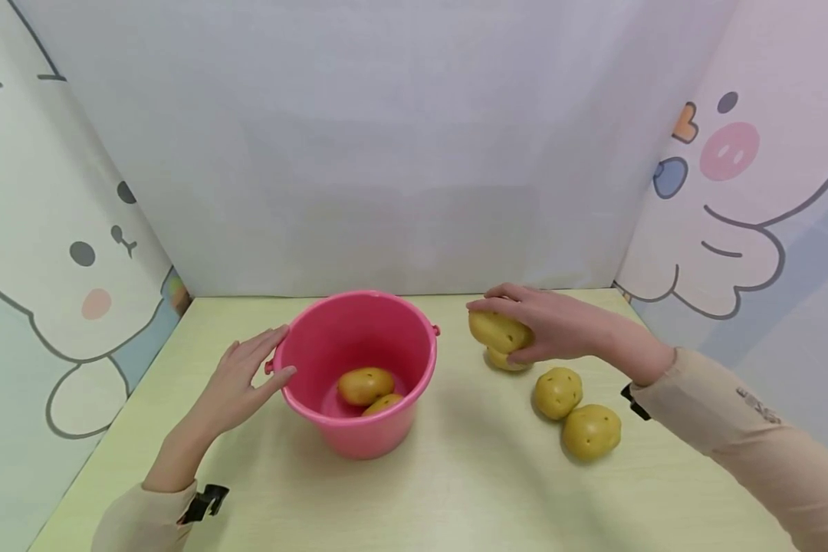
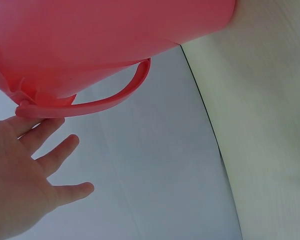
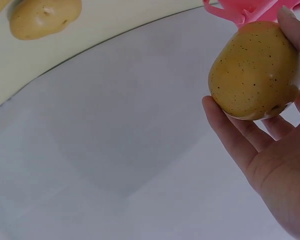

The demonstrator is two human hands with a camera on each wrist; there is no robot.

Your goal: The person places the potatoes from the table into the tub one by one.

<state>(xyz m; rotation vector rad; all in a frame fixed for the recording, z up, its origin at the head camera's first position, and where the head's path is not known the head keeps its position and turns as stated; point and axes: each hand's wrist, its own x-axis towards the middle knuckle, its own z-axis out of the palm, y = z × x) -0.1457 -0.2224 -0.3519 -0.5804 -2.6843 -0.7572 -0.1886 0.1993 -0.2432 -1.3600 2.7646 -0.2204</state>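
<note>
A pink bucket (image 1: 355,429) stands left of the table's middle, with two yellow potatoes (image 1: 366,386) visible inside. My left hand (image 1: 238,383) touches the bucket's left rim, its fingers spread and fairly straight. In the left wrist view, fingertips lie by the bucket's handle (image 2: 107,102), which hangs against its side. To the right of the bucket, my right hand (image 1: 559,322) grips a potato (image 3: 257,70) between thumb and fingers, raised above the table. Another potato (image 1: 507,360) shows partly hidden beneath it.
Two more potatoes, a knobbly one (image 1: 557,392) and a larger one (image 1: 592,433), lie on the pale table (image 1: 469,491) below my right forearm. A grey-white wall (image 1: 400,153) rises behind, and panels with cartoon animals (image 1: 55,253) flank both sides.
</note>
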